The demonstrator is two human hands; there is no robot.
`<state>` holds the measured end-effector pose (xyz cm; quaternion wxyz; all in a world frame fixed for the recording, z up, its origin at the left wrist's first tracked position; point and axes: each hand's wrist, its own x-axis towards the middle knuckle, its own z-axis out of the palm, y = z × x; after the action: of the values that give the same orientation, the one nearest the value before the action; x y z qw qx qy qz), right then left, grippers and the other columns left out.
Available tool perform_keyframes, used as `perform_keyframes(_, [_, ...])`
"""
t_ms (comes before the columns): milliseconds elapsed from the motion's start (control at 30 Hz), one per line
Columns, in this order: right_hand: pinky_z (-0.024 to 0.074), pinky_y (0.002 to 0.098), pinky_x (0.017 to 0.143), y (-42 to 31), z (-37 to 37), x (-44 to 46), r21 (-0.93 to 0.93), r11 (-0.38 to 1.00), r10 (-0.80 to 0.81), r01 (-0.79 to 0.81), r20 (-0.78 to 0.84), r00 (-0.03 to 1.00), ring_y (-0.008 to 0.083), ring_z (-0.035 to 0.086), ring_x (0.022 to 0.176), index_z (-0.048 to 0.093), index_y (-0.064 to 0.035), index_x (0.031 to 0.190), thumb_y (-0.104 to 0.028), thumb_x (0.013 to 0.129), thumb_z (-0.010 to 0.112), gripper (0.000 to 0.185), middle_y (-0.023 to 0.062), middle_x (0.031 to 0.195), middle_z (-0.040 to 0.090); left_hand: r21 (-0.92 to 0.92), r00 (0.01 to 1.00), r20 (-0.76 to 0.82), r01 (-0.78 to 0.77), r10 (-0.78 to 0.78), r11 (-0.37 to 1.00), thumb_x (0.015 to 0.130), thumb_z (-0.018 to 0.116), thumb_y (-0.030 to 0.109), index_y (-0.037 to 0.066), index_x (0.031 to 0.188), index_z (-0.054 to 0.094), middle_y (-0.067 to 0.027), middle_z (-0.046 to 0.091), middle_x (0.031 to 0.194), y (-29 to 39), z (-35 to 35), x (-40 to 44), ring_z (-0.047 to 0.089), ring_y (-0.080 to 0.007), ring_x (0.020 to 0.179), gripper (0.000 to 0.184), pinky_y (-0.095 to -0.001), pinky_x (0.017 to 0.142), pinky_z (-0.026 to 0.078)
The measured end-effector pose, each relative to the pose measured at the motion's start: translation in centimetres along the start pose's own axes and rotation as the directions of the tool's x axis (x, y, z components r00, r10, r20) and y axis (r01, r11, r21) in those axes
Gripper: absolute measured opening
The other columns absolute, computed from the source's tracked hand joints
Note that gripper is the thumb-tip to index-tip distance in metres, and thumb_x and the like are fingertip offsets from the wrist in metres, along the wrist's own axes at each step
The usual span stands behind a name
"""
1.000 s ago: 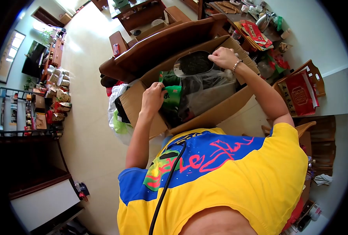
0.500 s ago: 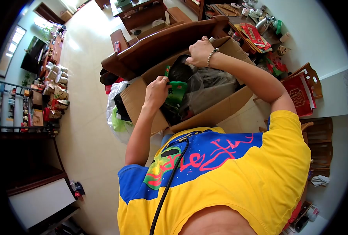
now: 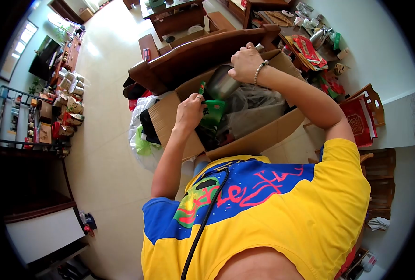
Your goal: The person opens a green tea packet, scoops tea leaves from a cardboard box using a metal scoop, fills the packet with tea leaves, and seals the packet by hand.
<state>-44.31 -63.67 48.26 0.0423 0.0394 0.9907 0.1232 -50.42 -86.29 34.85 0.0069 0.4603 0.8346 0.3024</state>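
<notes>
My right hand (image 3: 246,64) is closed around the handle of a grey metal scoop (image 3: 225,83), whose rounded mouth tilts down to the left over the cardboard box. The handle's pale end sticks out above my fist. My left hand (image 3: 189,112) pinches the top edge of a green printed bag (image 3: 212,112), holding it just under the scoop's lip. The bag's opening is partly hidden by my fingers and the scoop. Inside the cardboard box (image 3: 245,141), clear plastic (image 3: 259,98) lies around dark contents that I cannot make out clearly.
A wooden bench back (image 3: 193,56) rises right behind the box. White and green plastic bags (image 3: 144,135) lie at its left. A cluttered table (image 3: 305,37) stands at the far right, near a chair with a red bag (image 3: 357,116). Shelves (image 3: 25,121) line the left.
The scoop has tipped, and its grey metal inside shows where dark material was seen before. My right hand has turned slightly; my left hand still holds the green bag.
</notes>
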Motion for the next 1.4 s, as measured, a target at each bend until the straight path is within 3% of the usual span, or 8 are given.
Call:
perform_keyframes(267, [0.0489,0.0465,0.09,7.0,1.3,-1.5,0.205,0.933,0.253,-0.296,0.212,0.944,0.035,0.068,0.097,0.072,-0.0004,0.095,-0.04,0.08,0.06,0.044,0.0209,0.099,0.071,0.001,0.998,-0.053,0.042,-0.042,0.999,0.083,0.07,0.011,0.0,0.096,0.065,-0.0154,0.067,0.105,-1.1,-0.5,-1.2,0.066,-0.0364,0.087,0.018,-0.0436,0.078,0.053])
perform_keyframes(500, [0.0542,0.0413,0.084,5.4,16.3,-0.8,0.308,0.861,0.198,-0.404,0.528,0.826,0.034,0.069,0.096,0.073,0.0017,0.095,-0.028,0.078,0.059,0.037,0.0206,0.101,0.072,-0.005,0.997,-0.033,0.072,-0.073,0.997,0.084,0.067,0.01,0.002,0.094,0.064,-0.012,0.067,0.11,-1.6,0.1,-1.8,0.067,-0.035,0.087,0.013,-0.0433,0.076,0.054])
perform_keyframes(667, [0.0549,0.0348,0.066,2.9,22.0,2.6,0.64,0.403,0.195,-0.655,0.639,0.744,0.0245,0.07,0.079,0.07,0.0028,0.092,-0.033,0.078,0.066,0.039,0.0153,0.085,0.071,-0.032,0.999,-0.019,0.03,-0.031,0.999,0.083,0.069,0.007,0.002,0.091,0.064,-0.0111,0.067,0.113,-0.9,0.3,-2.9,0.068,-0.0324,0.086,0.011,-0.0406,0.074,0.055])
perform_keyframes(833, [0.0478,0.037,0.054,2.5,23.0,6.0,0.796,0.138,0.305,-0.589,0.532,0.79,0.0207,0.062,0.059,0.065,0.0038,0.066,-0.036,0.078,0.067,0.042,0.0125,0.061,0.063,-0.027,1.0,-0.02,-0.003,0.002,1.0,0.082,0.07,0.005,0.003,0.089,0.064,-0.0109,0.068,0.116,-0.5,1.2,-3.8,0.069,-0.0304,0.086,0.009,-0.0392,0.072,0.056])
perform_keyframes(1033, [0.0506,0.0378,0.065,3.9,22.8,5.9,0.818,0.335,0.237,-0.466,0.406,0.883,0.0267,0.062,0.062,0.068,0.0007,0.068,-0.04,0.074,0.068,0.041,0.0144,0.066,0.066,0.033,0.999,-0.014,0.044,-0.044,0.998,0.081,0.07,0.005,0.003,0.088,0.064,-0.0106,0.068,0.116,-0.4,2.0,-3.3,0.069,-0.0307,0.085,0.009,-0.0388,0.072,0.056])
perform_keyframes(1133, [0.0522,0.0388,0.07,5.4,21.4,4.4,0.728,0.573,0.098,-0.377,0.395,0.913,0.0308,0.065,0.068,0.069,0.0007,0.07,-0.038,0.072,0.07,0.038,0.0172,0.07,0.068,0.038,0.994,-0.038,0.103,-0.101,0.994,0.082,0.07,0.005,0.002,0.088,0.064,-0.0104,0.068,0.116,-0.6,2.0,-3.2,0.068,-0.0303,0.085,0.009,-0.0385,0.072,0.056])
perform_keyframes(1267, [0.0543,0.0414,0.085,5.6,20.9,2.7,0.511,0.807,-0.04,-0.296,0.548,0.835,0.034,0.068,0.099,0.071,0.0015,0.1,-0.024,0.078,0.066,0.034,0.0221,0.106,0.07,0.029,0.983,-0.063,0.175,-0.173,0.984,0.083,0.07,0.006,0.002,0.088,0.064,-0.0098,0.068,0.116,-1.1,2.5,-3.5,0.068,-0.0296,0.083,0.009,-0.0373,0.071,0.056])
perform_keyframes(1400, [0.0526,0.0442,0.092,1.6,25.6,3.4,0.425,0.841,0.091,-0.334,0.498,0.862,0.0367,0.061,0.114,0.069,-0.0027,0.114,-0.016,0.087,0.061,0.032,0.0201,0.119,0.067,0.044,0.985,-0.061,0.166,-0.163,0.985,0.083,0.071,0.006,0.001,0.088,0.064,-0.0093,0.068,0.117,-1.1,3.0,-2.8,0.069,-0.0294,0.082,0.01,-0.0367,0.07,0.056])
